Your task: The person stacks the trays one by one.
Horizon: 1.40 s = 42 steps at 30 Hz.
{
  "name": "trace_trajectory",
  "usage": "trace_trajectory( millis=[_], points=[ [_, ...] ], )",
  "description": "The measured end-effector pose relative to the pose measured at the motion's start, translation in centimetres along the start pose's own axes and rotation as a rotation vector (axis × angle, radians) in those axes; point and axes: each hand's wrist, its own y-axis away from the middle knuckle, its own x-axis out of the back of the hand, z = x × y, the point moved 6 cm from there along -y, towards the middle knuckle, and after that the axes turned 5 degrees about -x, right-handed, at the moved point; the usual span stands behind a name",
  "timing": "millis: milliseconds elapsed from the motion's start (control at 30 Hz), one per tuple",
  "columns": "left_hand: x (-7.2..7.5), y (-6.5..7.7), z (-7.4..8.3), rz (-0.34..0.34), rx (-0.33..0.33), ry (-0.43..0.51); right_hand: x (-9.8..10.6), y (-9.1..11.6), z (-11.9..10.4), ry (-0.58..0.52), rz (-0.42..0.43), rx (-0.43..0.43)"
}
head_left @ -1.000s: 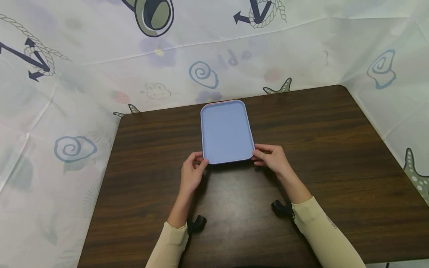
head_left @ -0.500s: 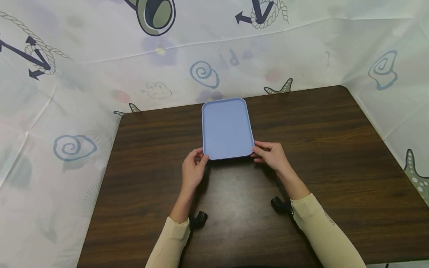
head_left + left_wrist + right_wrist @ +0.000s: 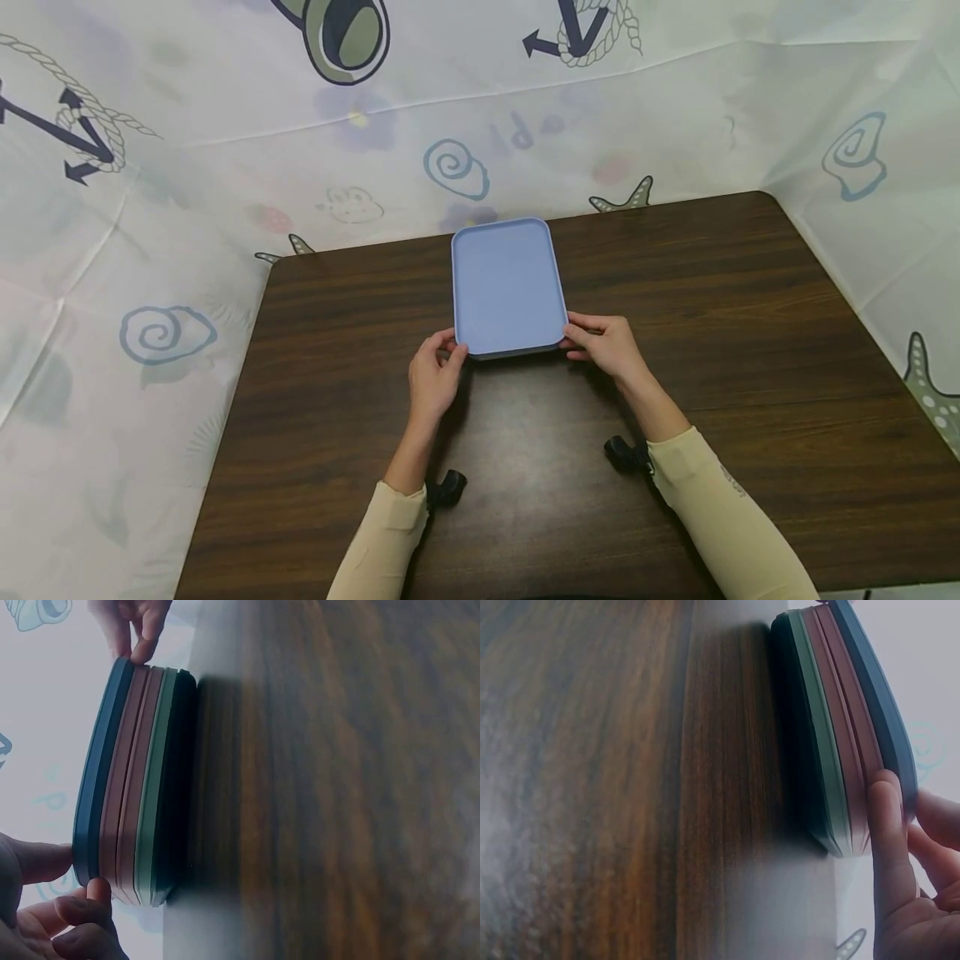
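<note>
A light blue rectangular tray (image 3: 508, 287) with rounded corners and a low rim lies on top of a stack near the table's far edge. Under it, in the left wrist view, are two pink trays (image 3: 129, 787), a green tray (image 3: 156, 787) and a dark layer (image 3: 176, 787) at the bottom. My left hand (image 3: 434, 375) pinches the blue tray's near left corner, thumb on the rim and fingers below. At the near right corner my right hand (image 3: 609, 350) grips the same tray between thumb and fingers. From above, the blue tray covers most of the stack.
The dark wood-grain table (image 3: 712, 350) stretches out on both sides of the stack. A white patterned cloth (image 3: 247, 167) hangs behind the table and along its sides. Black straps with camera mounts (image 3: 447, 489) sit at both wrists.
The blue tray and both hands have shifted slightly toward the table's far edge. A reddish edge at its far side is now covered, and a dark edge shows below its near side.
</note>
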Motion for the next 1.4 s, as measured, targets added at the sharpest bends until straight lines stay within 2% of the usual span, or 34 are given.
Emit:
trace_trajectory(
  millis=[433, 900, 1067, 1267, 1400],
  points=[
    [0.01, -0.24, 0.34, 0.023, -0.051, -0.118, 0.01, -0.41, 0.07, 0.012, 0.024, 0.011],
    [-0.17, -0.12, 0.35, -0.011, -0.034, -0.152, -0.02, -0.55, 0.35, -0.007, 0.072, 0.045],
    [-0.16, -0.03, 0.29, -0.044, -0.043, -0.179, -0.11, -0.49, 0.27, 0.0, 0.08, 0.057],
    [-0.36, 0.18, 0.31, -0.134, -0.055, -0.222, -0.23, -0.3, 0.23, 0.02, 0.072, 0.061],
    [-0.53, 0.33, 0.13, -0.183, -0.036, -0.227, -0.44, 0.0, 0.33, 0.061, 0.055, 0.038]
  ],
)
